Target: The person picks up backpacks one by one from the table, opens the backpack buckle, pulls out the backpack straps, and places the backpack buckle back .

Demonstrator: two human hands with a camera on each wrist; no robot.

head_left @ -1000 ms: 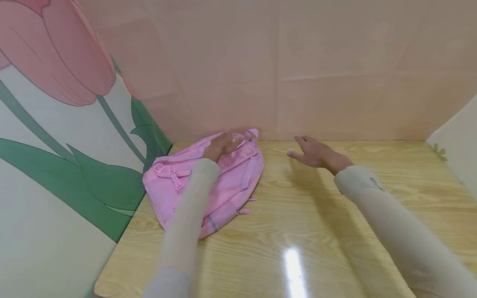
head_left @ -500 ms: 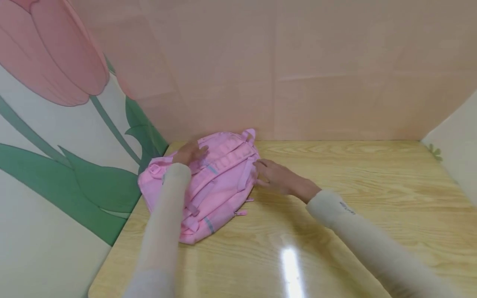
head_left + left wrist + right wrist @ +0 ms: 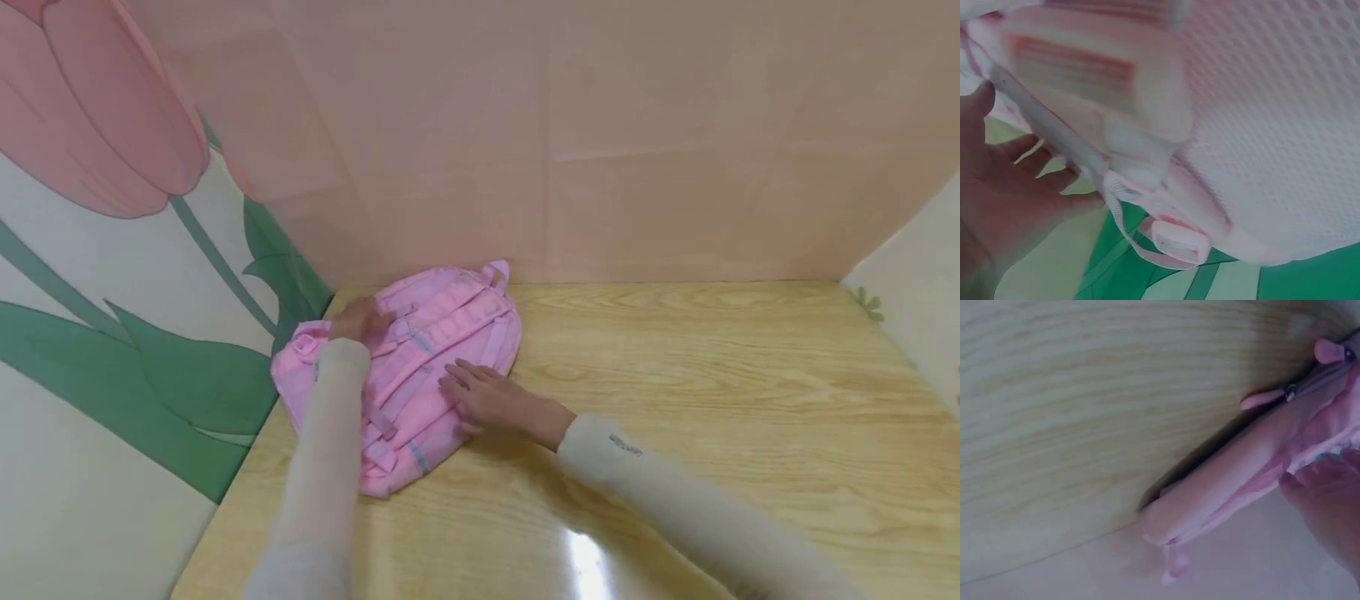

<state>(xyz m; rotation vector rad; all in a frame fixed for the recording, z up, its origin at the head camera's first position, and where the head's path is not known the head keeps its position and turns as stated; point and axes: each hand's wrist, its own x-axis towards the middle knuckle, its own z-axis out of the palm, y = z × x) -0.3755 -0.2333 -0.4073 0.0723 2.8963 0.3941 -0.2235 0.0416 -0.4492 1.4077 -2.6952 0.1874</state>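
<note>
Pink backpack (image 3: 420,367) lies strap side up at the far left corner of the worktop (image 3: 712,375), its carry loop (image 3: 496,268) close to the far edge. The left hand (image 3: 360,319) is at the backpack's left side, its grip apart, thumb clear of the fingers along the fabric edge, near a plastic strap buckle (image 3: 1179,240). The right hand (image 3: 495,400) rests on the side towards the worktop's right edge, grip also apart, fingers extended over the fabric. Two zip pulls (image 3: 1263,399) stick out from the backpack. A painted tulip (image 3: 97,108) shows beyond the left edge; a pinkish backdrop (image 3: 637,125) stands along the far edge.
</note>
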